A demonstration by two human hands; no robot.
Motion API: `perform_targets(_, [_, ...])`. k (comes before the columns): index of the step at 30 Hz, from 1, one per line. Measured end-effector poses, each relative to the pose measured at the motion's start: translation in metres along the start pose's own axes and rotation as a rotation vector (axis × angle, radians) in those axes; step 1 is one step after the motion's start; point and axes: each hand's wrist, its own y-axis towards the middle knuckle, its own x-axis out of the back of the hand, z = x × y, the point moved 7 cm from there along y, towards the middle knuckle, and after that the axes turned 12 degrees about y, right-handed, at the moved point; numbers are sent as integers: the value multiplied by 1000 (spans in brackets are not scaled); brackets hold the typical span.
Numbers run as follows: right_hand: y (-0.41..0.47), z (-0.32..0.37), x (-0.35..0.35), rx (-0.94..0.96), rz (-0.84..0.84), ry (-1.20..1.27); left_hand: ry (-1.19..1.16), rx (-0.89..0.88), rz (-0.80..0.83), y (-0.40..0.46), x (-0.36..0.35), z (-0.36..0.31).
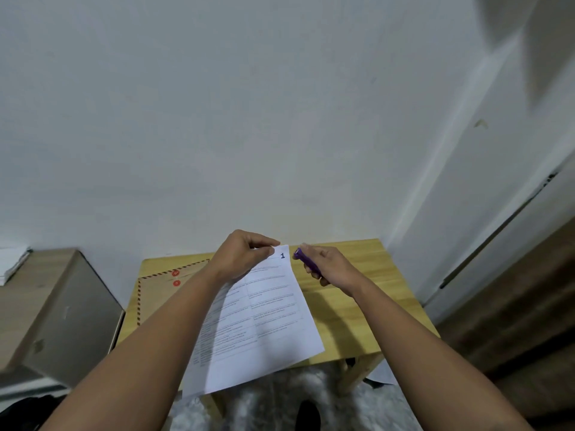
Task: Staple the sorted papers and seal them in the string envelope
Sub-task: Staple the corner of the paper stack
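A stack of white printed papers (264,318), its top sheet marked "1", is lifted off the small wooden table (357,309) and hangs over the near edge. My left hand (245,253) pinches the stack's far top corner. My right hand (326,265) holds a purple stapler (306,261) just right of that corner, its nose pointing at the paper but a small gap apart. A brown string envelope (161,284) with a striped border and two red discs lies flat at the table's far left, partly hidden by my left arm and the papers.
A grey box-like unit (65,312) stands left of the table. The white wall (280,119) is directly behind it. A door frame and dark floor lie to the right. A pale fluffy rug (280,399) is under the table.
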Motion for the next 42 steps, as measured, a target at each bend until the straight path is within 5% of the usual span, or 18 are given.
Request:
perform_targets(9, [-2, 16, 3, 218, 12, -30, -35, -25, 11, 3, -5, -11])
perform_targets(42, [-16, 12, 14, 95, 57, -104, 7, -73, 122, 2, -36, -30])
